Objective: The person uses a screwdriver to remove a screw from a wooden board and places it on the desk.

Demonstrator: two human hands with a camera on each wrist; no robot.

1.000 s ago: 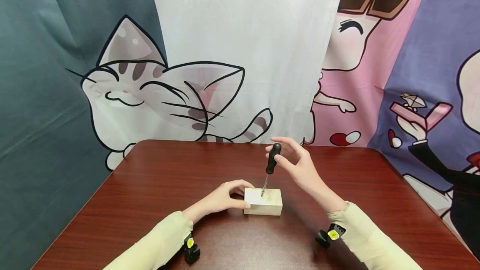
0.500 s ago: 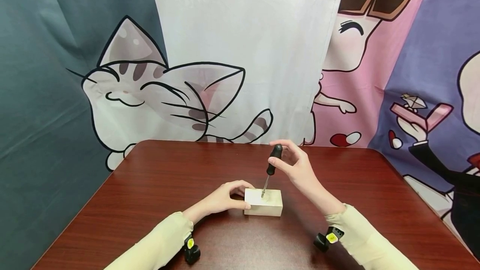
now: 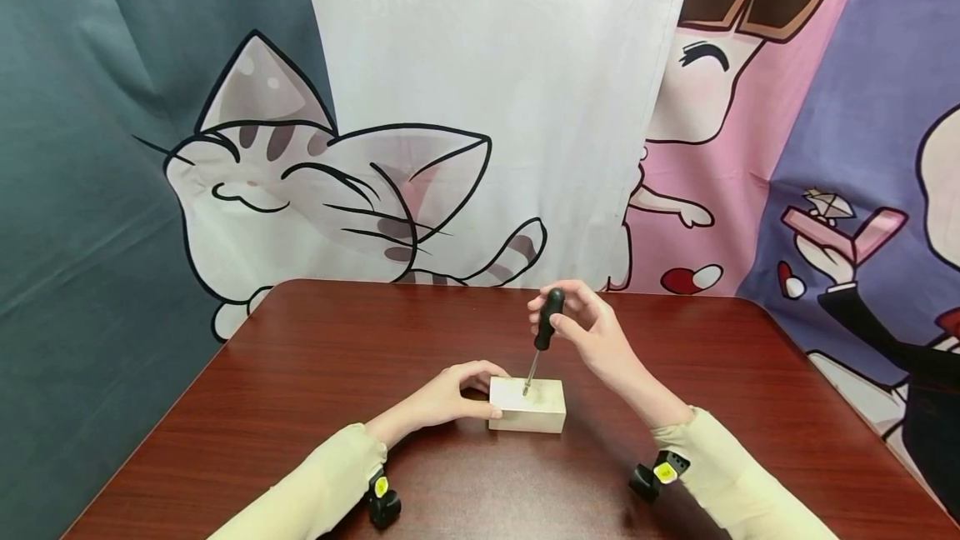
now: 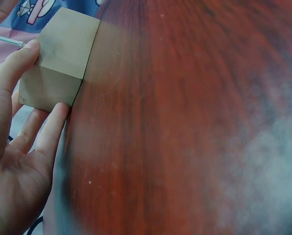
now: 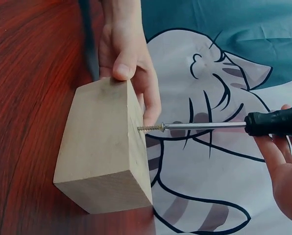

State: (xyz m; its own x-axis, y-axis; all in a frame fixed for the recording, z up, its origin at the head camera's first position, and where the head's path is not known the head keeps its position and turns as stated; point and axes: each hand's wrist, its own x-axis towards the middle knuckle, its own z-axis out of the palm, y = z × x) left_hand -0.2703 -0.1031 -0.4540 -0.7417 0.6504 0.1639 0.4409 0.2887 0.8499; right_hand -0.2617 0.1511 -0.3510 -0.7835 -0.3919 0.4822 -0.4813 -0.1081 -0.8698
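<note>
Screwdriver on brassy screw (seemingly part-sunk in block)

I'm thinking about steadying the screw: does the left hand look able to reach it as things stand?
Probably yes: the left hand grips one end of the wooden block, near the screw, with nothing visible between them. It would likely need to loosen its grip first.

In front of me lies a pale, oblong wooden block. A brass-coloured screw stands in its top — much of the thread showing — and my black-handled screwdriver leans slightly, tip at the screw's head.
</note>
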